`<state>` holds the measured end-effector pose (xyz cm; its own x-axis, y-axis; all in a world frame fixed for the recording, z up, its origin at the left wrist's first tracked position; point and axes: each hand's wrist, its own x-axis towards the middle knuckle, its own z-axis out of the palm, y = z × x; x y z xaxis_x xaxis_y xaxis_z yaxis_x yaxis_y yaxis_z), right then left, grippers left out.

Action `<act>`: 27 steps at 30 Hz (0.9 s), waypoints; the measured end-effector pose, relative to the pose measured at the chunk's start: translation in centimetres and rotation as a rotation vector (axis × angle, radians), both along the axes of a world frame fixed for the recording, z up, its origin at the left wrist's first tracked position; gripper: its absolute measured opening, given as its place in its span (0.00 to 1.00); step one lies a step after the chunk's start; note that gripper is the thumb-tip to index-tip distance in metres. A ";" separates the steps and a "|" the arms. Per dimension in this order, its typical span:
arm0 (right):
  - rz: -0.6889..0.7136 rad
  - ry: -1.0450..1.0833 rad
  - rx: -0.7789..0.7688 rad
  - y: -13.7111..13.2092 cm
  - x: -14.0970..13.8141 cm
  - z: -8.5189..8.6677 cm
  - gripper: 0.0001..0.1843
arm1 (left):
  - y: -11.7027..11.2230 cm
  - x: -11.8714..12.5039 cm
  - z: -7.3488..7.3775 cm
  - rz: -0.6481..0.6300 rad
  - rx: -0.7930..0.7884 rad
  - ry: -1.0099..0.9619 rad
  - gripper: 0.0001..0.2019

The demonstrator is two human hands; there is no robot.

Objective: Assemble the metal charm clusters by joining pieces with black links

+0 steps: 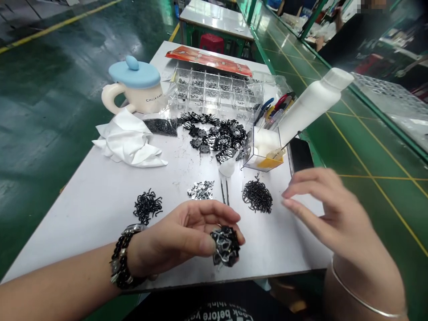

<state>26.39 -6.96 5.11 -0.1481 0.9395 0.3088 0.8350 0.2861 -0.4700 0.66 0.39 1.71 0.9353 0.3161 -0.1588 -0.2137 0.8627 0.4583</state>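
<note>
My left hand [180, 236] is curled round a clump of small black and silver metal parts [226, 245], held just above the near edge of the white table [93, 209]. My right hand [329, 214] hovers to the right with its fingers stretched out and empty, near a pile of black curved clips [257, 196]. A thin pair of tweezers [224, 191] lies between a small heap of silvery pieces [201, 190] and that pile. Another pile of black clips [147, 206] lies to the left.
A big heap of black parts [217, 136], a clear compartment box [210, 89], a blue-lidded mug [135, 87], a white cloth [129, 140], a white bottle [312, 104] and a clear pen holder [267, 147] stand further back. Green floor surrounds the table.
</note>
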 end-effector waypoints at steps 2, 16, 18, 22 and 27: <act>0.002 -0.088 -0.174 -1.0 0.7 -1.7 0.03 | 0.1 0.0 0.0 0.035 -0.005 -0.002 0.15; -0.084 -0.042 -0.359 -0.2 -1.2 -6.0 0.05 | 0.2 0.2 -0.3 0.090 0.059 -0.010 0.13; -0.073 -0.036 -0.368 -0.3 -1.1 -6.1 0.07 | 0.2 0.1 -0.5 0.089 0.055 -0.012 0.13; -0.085 -0.023 -0.346 -0.7 -1.2 -6.3 0.05 | 0.4 0.2 -0.6 0.076 0.049 0.014 0.12; -0.087 0.030 -0.258 -1.0 -0.9 -5.4 0.05 | 0.4 0.2 -0.3 0.092 0.046 0.044 0.12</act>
